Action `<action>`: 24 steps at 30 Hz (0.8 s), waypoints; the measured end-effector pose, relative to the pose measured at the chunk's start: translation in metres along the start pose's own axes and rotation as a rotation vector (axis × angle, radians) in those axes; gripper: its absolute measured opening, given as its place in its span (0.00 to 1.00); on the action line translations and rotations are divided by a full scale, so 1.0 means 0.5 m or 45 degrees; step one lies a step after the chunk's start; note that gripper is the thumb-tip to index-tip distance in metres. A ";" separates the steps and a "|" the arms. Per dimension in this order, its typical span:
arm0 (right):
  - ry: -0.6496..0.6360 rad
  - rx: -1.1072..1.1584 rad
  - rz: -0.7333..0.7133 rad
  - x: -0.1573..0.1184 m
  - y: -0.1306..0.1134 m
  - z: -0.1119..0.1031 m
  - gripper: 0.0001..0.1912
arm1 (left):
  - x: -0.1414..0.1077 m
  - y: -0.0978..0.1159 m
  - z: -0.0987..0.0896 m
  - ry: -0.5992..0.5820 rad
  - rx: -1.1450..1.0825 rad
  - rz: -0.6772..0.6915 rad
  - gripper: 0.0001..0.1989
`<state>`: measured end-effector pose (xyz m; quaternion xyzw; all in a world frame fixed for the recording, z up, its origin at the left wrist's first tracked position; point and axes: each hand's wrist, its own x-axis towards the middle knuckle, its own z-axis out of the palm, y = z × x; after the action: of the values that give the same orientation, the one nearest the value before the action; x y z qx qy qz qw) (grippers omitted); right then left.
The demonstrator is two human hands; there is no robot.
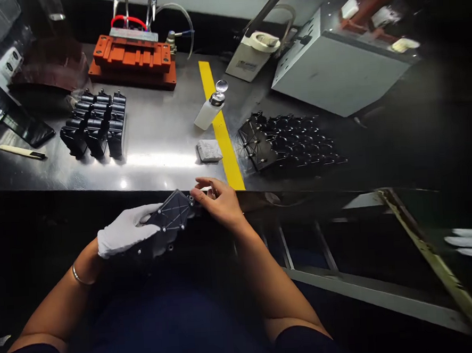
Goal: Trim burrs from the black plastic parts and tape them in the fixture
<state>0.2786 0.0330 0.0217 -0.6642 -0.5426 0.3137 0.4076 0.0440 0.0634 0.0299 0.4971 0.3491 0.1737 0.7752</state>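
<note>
My left hand (128, 231), in a white glove, grips a black plastic housing (173, 213) in front of the table edge. The housing has a flat face with crossing ribs and small light round points at its corners. My bare right hand (219, 201) is at the housing's right edge, with thumb and fingers bent together in a pinch. A small shiny piece shows among those fingers, too little of it to name. Just past the right hand, a grey block (209, 150) lies on the table.
On the metal table (156, 123) stand black parts in rows (97, 124), a white pump bottle (208, 113), an orange fixture (133, 57) and more black parts (293, 141) right of a yellow tape strip (231, 166). A pen-like tool (22, 152) lies left; a grey box (340, 58) stands back right.
</note>
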 end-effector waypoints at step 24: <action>0.135 1.066 0.447 -0.085 0.029 0.105 0.19 | -0.014 -0.082 0.067 0.534 -1.259 0.252 0.09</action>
<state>0.2311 0.0010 -0.0167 -0.5392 -0.2266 0.5359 0.6089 0.0597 0.0193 0.0048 0.0584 0.3244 0.4845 0.8103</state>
